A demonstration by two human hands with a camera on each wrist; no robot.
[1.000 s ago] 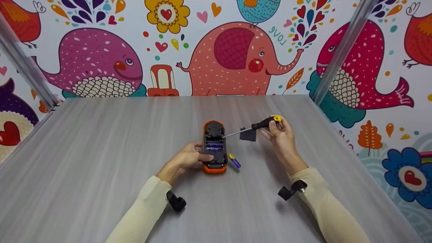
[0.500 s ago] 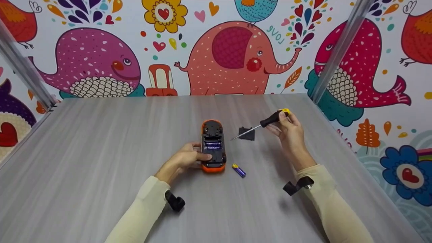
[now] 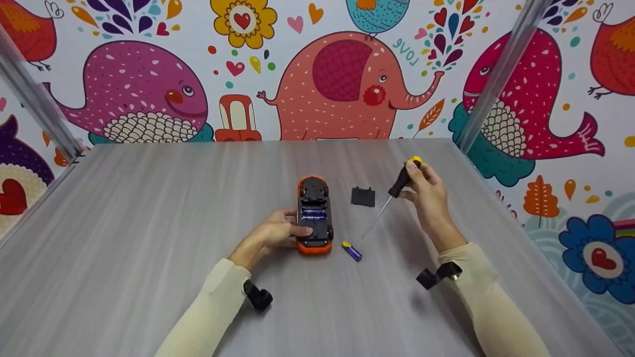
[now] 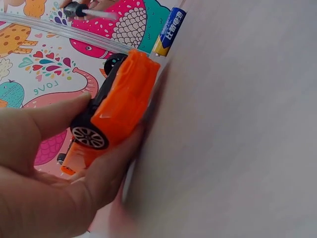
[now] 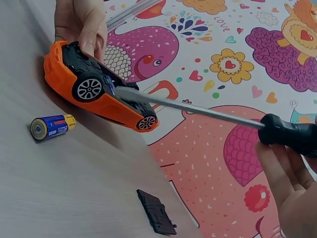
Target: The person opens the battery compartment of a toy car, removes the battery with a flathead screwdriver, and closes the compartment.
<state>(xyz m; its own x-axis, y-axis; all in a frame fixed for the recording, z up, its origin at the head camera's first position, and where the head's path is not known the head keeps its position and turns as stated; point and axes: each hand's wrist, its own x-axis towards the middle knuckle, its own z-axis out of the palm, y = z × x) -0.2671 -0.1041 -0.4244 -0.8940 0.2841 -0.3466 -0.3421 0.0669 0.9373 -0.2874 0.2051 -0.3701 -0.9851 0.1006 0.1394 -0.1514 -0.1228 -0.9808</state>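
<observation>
An orange toy car lies belly-up in the clasp of a person's left hand, the thumb pressed on its black underside and the fingers beneath the body. Purple batteries sit in the bay just ahead of that thumb; whether the car also rests on the table cannot be told.

To the right, the person's right hand pinches the handle of a black-and-yellow screwdriver near its yellow end, the shaft slanting down toward the left hand, its tip apart from the car. Between the two grips, a loose purple-and-yellow battery lies on the gray table, slightly nearer the person than the left hand. A black cover lies flat just left of the right hand. Beyond both hands rises a wall painted with a pink elephant, whales and flowers.
</observation>
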